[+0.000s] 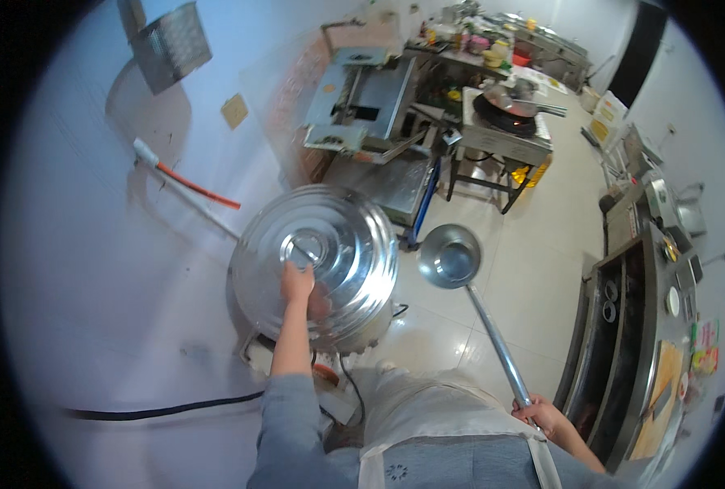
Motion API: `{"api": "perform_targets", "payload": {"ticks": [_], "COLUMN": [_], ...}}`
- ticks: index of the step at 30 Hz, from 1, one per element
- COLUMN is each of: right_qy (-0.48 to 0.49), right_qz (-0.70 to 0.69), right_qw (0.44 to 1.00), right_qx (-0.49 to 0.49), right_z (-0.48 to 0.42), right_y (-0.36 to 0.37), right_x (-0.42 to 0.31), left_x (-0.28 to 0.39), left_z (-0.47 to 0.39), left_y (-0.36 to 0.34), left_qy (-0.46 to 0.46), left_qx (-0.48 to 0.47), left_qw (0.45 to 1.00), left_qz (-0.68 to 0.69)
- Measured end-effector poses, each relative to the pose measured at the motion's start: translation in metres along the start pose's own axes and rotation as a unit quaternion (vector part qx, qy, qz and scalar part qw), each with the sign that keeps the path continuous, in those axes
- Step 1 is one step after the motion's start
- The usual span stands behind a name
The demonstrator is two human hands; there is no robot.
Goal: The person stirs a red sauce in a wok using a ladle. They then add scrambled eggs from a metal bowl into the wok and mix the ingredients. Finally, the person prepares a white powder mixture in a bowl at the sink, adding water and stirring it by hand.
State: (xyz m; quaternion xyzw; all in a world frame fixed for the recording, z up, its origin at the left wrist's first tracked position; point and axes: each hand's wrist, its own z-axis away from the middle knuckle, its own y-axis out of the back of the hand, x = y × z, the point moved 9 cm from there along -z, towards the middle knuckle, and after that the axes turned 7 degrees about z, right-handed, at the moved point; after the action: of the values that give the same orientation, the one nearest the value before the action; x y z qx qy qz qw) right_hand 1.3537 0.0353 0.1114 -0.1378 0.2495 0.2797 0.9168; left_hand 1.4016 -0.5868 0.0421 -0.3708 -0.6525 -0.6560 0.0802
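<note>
A large round metal lid [353, 244] with stepped rings covers a big pot standing left of centre. My left hand [298, 282] is at the handle in the middle of the lid, its fingers closed round the near end of it. In my right hand [536, 412], low on the right, is a long-handled metal ladle [451, 255]. Its handle slants up and left from my fist, and its wide round bowl hangs over the floor to the right of the lid. The inside of the pot is hidden.
Ahead stands a low stove [506, 142] with a wok [509, 101] over a flame. A steel machine on a wheeled stand is behind the pot. Along the right runs a steel counter [643, 367] with a cutting board [659, 406] and knife. A black hose [166, 411] and cables lie near the pot.
</note>
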Motion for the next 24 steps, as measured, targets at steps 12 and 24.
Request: {"api": "perform_targets", "payload": {"ticks": [12, 24], "right_qy": [0.033, 0.060], "right_qz": [0.086, 0.265], "right_qw": [0.991, 0.962], "right_qx": [0.097, -0.018], "right_z": [-0.005, -0.067], "right_y": [0.001, -0.040], "right_x": [-0.028, -0.130], "left_x": [0.016, -0.054], "left_z": [-0.065, -0.051], "left_y": [-0.083, -0.004], "left_qy": [0.095, -0.042], "left_qx": [-0.083, -0.063], "left_qw": [0.989, 0.985], "left_qz": [-0.072, -0.153]}}
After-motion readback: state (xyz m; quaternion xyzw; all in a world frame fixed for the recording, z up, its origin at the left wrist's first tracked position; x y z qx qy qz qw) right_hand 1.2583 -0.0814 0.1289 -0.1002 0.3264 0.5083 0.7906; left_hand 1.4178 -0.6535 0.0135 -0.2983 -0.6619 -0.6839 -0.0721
